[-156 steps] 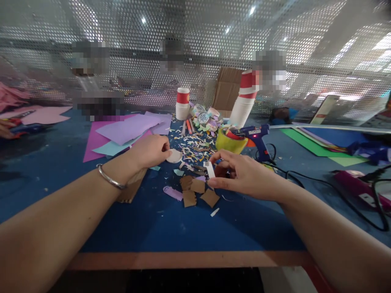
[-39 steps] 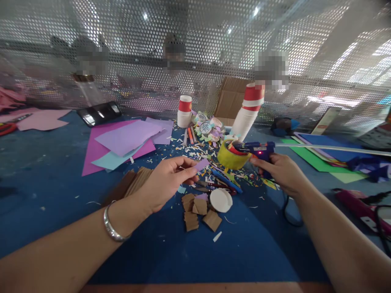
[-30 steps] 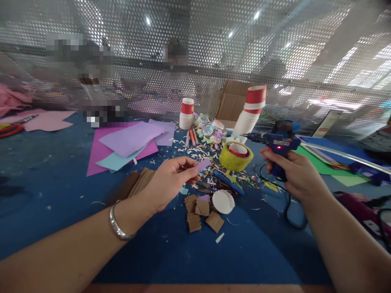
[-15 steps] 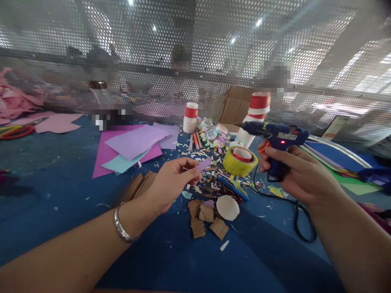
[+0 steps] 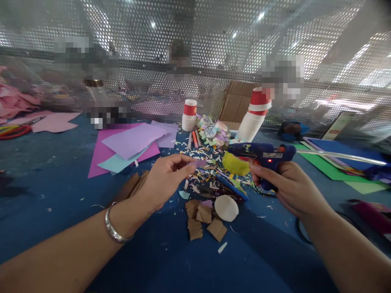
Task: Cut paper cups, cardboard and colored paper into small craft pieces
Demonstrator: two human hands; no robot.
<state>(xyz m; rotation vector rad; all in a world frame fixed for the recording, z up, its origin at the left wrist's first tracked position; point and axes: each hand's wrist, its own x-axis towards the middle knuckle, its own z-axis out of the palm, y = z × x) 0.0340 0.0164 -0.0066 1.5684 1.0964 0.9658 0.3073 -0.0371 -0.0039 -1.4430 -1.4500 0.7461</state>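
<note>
Fingers [image 5: 182,158] of the left hand [image 5: 165,179] closed in a pinch on one end of a purple paper strip [image 5: 201,163], held up above scattered paper scraps [image 5: 195,179]; pinching the end probably leaves the rest reachable. Head view only. Right hand [image 5: 282,183] wrapped around the handle of a blue glue gun [image 5: 259,151], nozzle towards the left side, likely to keep the tip turned to the strip and the hot end off the skin; strip and nozzle are apart. Can't tell if the trigger is pressed. Clear glue stick [image 5: 345,154] runs out the back, red light on, so presumably powered. Yellow tape roll [image 5: 234,163] sits behind the gun, partly hidden. Near the table [image 5: 171,260] edge: white disc [image 5: 226,208] beside small cardboard pieces [image 5: 195,230], seemingly kept within easy reach. Colored sheets [image 5: 134,140] overlap at left; cup stacks [image 5: 189,116] [image 5: 253,116] stand at the back, perhaps out of the way, the right one leaning. Labels: pale sticker on the gun, too blurred to read; red cup bands, no legible brand; round dark line mark on the paper cutouts [image 5: 210,131], unreadable.
</note>
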